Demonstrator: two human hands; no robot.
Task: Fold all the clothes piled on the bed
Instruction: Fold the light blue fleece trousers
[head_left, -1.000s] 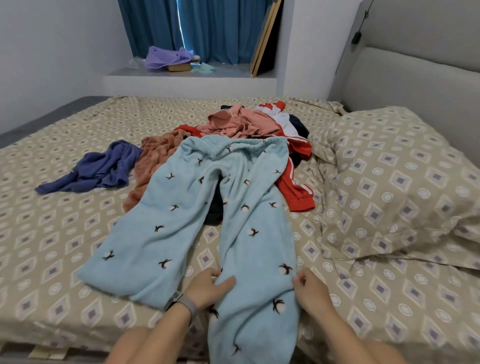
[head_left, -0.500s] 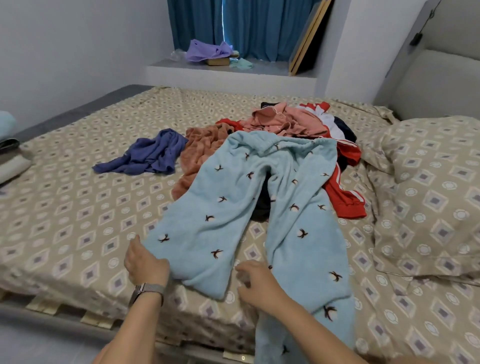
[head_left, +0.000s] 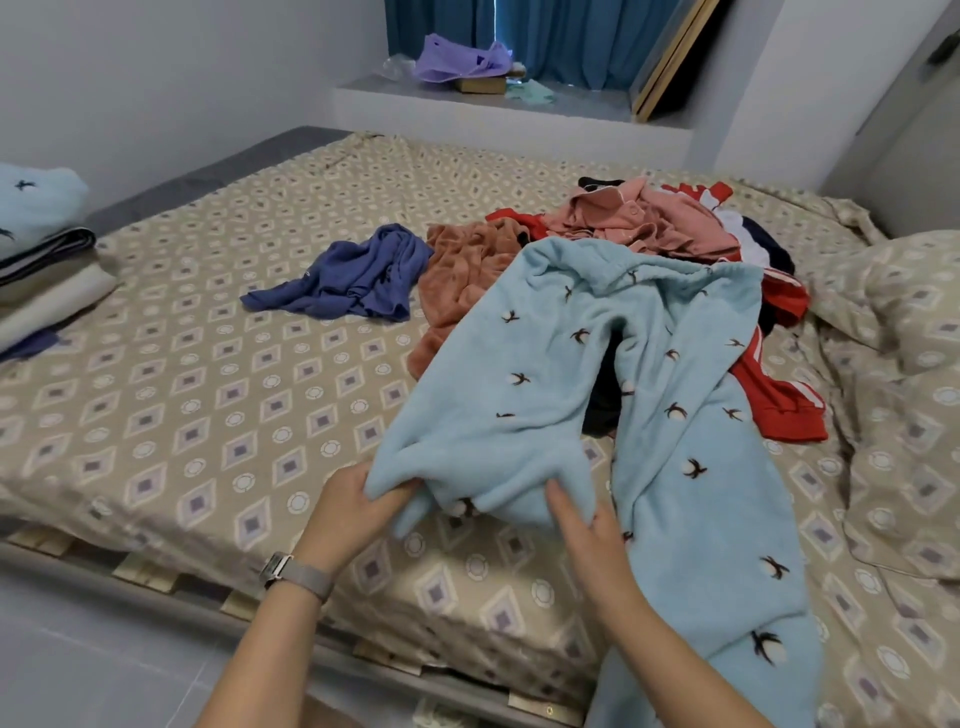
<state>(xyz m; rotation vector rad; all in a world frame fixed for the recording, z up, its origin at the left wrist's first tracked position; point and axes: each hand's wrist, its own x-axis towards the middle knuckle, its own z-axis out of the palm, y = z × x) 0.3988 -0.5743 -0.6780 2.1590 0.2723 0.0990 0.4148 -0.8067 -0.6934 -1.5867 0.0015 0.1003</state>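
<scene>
Pale blue trousers (head_left: 597, 374) with dark birds; navy top (head_left: 353, 275); red jacket (head_left: 779, 395), white-striped; beige diamond-patterned sheet (head_left: 182, 395).

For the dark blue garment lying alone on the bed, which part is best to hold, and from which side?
Probably the wide bunched end of the dark blue garment, nearest the pile, reached from the bed's near edge. There the cloth is thick with folds that fingers can pinch; the opposite end thins into a flat tail. Both hands are now busy with the light blue trousers.
</scene>
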